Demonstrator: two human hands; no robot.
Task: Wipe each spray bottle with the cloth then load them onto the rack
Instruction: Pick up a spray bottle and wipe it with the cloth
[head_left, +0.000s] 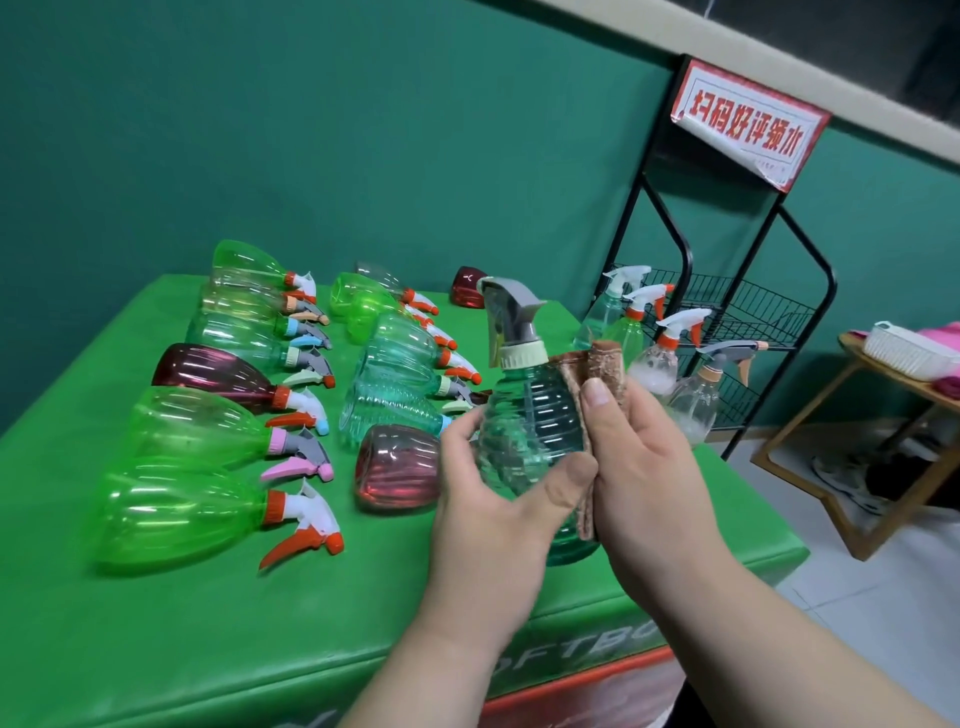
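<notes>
Gripping bottle (524, 415), left hand (488, 514), right hand (649, 467) pressing cloth (602, 358), sign (748, 122) (扫码好评领水)

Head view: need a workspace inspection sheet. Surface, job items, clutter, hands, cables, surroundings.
Surface: green table, bottles spread over it.
Job's things: teal spray bottle held upright, brown cloth on its right side; lying bottles in two columns; four upright bottles at the wire rack.
Clutter: nothing seen.
Hands: left hand grips the bottle's body; right hand holds the cloth against it.
Cables: nothing seen.
Surroundings: green wall; sign atop the rack; wooden side table with white basket, right.
</notes>
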